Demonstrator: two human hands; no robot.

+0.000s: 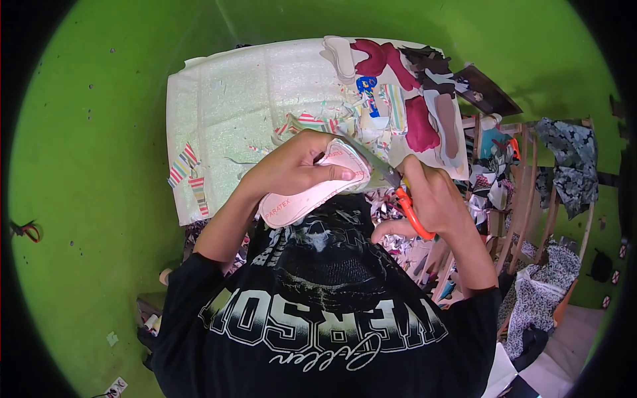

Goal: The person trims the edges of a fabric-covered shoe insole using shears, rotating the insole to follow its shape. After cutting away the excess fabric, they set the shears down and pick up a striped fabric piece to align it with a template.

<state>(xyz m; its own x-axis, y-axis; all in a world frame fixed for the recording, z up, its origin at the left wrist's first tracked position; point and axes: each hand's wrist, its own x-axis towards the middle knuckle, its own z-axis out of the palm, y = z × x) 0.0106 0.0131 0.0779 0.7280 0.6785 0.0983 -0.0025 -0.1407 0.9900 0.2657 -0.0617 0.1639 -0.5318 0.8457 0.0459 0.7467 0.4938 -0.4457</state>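
My left hand (295, 164) is closed on a pale insole (286, 208) with red PARATEX lettering, its thumb lying across the printed face. Striped fabric (312, 123) shows just beyond that hand at the table edge. In my right hand (432, 196) is a pair of scissors (415, 217) with orange handles. Their blades point up and left, along the insole's right-hand edge. Whether the blades are parted is hard to make out.
The white-covered table (225, 93) carries striped scraps (198, 194), dark red cut pieces (421, 126), a pale sole-shaped piece (340, 56) and dark scraps (428, 61). To the right stands a wooden rack (524, 192) hung with patterned cloth (565, 159). Many offcuts lie below the table.
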